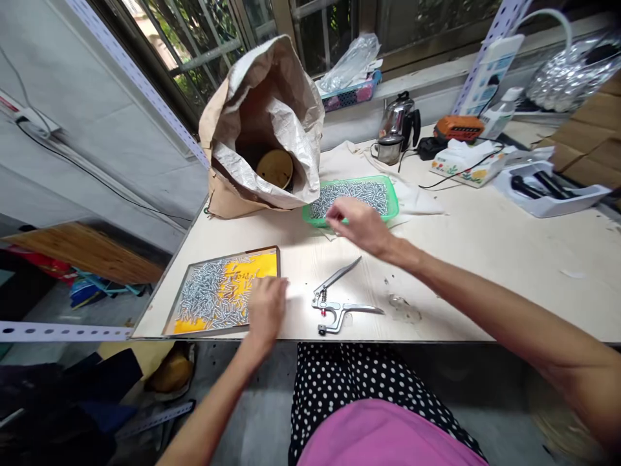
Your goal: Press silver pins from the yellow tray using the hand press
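Note:
My left hand (266,309) is over the right edge of a shallow tray (279,259) with a yellow bottom. Its fingers are curled together, and I cannot make out what is in them. Many small silvery metal pins (201,294) lie in the tray, heaped toward its left side. My right hand (361,223) is at the front edge of a green plastic basket (394,200) full of similar pins. Its fingers are pinched together; anything between them is too small to see. Between the hands lie metal hand pliers (334,307), handles spread, touched by neither hand.
A large paper sack (218,175) stands open behind the tray, with a round container (275,168) inside. Farther right are a metal kettle (398,120), a tissue box (460,165), an orange battery (458,128) and a white bin (543,197). A crumpled clear plastic piece (405,309) lies near the pliers.

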Demonstrator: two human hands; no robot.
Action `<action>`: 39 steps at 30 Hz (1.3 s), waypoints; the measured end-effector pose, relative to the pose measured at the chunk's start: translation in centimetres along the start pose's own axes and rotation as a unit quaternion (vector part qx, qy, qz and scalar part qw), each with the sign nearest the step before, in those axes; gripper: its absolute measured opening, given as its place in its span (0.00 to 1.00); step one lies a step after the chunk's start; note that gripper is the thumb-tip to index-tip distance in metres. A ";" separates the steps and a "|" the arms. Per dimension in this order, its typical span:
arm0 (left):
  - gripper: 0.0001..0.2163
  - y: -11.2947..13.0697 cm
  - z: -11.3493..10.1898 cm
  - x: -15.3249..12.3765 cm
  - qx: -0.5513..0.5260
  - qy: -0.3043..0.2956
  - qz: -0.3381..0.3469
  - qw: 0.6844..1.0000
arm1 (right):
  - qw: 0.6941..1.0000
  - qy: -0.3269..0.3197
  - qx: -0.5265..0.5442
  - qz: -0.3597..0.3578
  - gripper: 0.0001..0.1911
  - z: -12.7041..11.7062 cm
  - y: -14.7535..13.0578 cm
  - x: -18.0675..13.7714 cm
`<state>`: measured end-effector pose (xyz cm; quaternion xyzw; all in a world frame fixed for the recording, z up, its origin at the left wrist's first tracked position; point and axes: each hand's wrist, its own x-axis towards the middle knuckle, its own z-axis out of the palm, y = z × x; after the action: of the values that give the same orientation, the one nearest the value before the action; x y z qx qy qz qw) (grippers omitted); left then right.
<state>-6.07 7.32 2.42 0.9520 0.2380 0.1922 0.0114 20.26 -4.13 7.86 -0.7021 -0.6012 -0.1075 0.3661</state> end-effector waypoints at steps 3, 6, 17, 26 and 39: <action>0.16 -5.6 0.0 3.1 0.099 -0.052 -0.090 0.990 | 0.995 0.049 -0.086 0.033 0.10 -2.3 2.1 1.5; 0.18 -8.3 1.0 4.9 0.157 -0.141 -0.096 0.973 | 0.995 0.026 -0.091 0.022 0.11 -2.1 1.5 -0.2; 0.11 -6.0 0.3 4.8 -0.097 -0.134 -0.164 0.973 | 0.942 -0.323 -0.033 0.080 0.06 2.2 -4.2 -13.7; 0.21 4.1 1.2 -0.6 -0.450 -0.293 -0.340 0.772 | 0.961 -0.267 -0.054 0.056 0.07 4.0 -3.5 -15.6; 0.23 5.1 1.8 -1.3 -0.440 -0.309 -0.361 0.762 | 0.970 -0.230 -0.063 0.055 0.09 4.9 -3.3 -16.5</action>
<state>-4.17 2.31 0.86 0.6938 0.4371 -0.0476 0.5704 11.59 -13.61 -4.06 -0.7614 -0.6221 0.0394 0.1779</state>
